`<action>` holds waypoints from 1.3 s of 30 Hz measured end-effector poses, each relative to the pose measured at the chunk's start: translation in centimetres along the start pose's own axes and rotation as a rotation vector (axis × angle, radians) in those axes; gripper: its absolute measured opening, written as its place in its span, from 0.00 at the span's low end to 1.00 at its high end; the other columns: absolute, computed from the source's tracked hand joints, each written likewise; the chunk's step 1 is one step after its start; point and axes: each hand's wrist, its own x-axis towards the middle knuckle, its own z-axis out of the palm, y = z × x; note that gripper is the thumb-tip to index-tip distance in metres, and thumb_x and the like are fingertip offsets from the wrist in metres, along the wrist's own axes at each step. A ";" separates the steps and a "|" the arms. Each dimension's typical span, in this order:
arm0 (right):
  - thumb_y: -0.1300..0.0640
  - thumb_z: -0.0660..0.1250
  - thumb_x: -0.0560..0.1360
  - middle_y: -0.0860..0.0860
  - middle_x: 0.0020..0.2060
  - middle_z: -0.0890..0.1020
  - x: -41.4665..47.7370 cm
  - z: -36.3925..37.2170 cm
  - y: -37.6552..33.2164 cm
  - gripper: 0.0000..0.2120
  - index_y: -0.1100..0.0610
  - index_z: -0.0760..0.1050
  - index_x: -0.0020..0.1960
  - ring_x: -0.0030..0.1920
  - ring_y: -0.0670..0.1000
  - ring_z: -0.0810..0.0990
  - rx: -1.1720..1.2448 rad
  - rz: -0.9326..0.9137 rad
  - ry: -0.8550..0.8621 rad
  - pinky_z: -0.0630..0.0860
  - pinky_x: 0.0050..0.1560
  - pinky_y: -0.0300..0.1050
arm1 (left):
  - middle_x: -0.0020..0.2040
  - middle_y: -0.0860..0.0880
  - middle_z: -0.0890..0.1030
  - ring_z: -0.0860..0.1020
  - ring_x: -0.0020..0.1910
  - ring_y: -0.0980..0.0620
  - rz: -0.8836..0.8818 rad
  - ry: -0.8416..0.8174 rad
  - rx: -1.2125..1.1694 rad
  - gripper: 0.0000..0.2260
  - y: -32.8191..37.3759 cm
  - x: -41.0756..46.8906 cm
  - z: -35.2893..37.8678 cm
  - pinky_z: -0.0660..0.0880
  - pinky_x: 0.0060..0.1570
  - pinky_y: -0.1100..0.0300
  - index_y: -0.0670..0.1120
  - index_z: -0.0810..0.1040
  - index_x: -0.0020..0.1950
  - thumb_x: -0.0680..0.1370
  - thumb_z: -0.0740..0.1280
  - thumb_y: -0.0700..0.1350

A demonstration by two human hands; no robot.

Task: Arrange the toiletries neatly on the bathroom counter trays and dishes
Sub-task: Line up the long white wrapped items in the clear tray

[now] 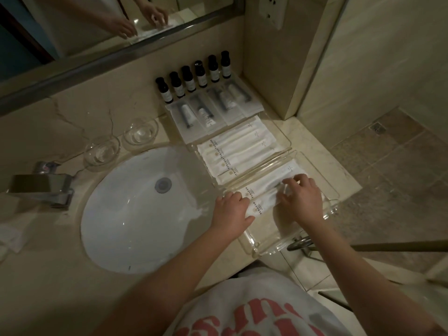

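Observation:
Two clear acrylic trays sit right of the sink. The near tray (271,248) holds white paper-wrapped packets (263,198). My left hand (234,212) rests on their left ends, fingers bent over the packets. My right hand (301,198) lies on their right part, fingers spread and curled down on the wrappers. The far tray (282,133) carries several more white packets (240,151) side by side. Behind it lie clear-wrapped kits (213,109), and a row of dark small bottles (194,75) stands along the wall.
A white round sink (135,214) with a drain fills the counter's middle, a chrome tap (41,187) at its left. Two empty glass dishes (140,130) stand behind the sink. A mirror runs along the back wall. The counter ends at right, above a tiled floor.

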 end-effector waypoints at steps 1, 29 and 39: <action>0.55 0.73 0.69 0.59 0.49 0.78 -0.1 0.1 0.0 0.14 0.58 0.79 0.53 0.47 0.61 0.77 0.013 -0.007 -0.004 0.76 0.41 0.53 | 0.55 0.46 0.76 0.71 0.59 0.45 -0.002 -0.022 0.010 0.16 0.0 -0.1 0.1 0.66 0.56 0.52 0.45 0.76 0.58 0.75 0.65 0.53; 0.57 0.71 0.69 0.60 0.56 0.78 0.6 -1.7 -9.1 0.21 0.59 0.75 0.60 0.55 0.64 0.75 0.086 -0.270 -0.077 0.76 0.50 0.56 | 0.58 0.47 0.77 0.72 0.59 0.46 -0.218 0.243 -0.027 0.14 -7.2 -3.6 -4.2 0.67 0.53 0.53 0.46 0.75 0.59 0.77 0.60 0.51; 0.51 0.63 0.76 0.53 0.66 0.73 -2.4 1.7 -26.7 0.21 0.51 0.69 0.68 0.65 0.57 0.70 0.017 -0.670 -0.385 0.69 0.62 0.52 | 0.65 0.46 0.73 0.69 0.65 0.45 -0.668 0.183 -0.075 0.19 -20.4 -17.2 -5.6 0.67 0.60 0.53 0.45 0.72 0.65 0.78 0.59 0.53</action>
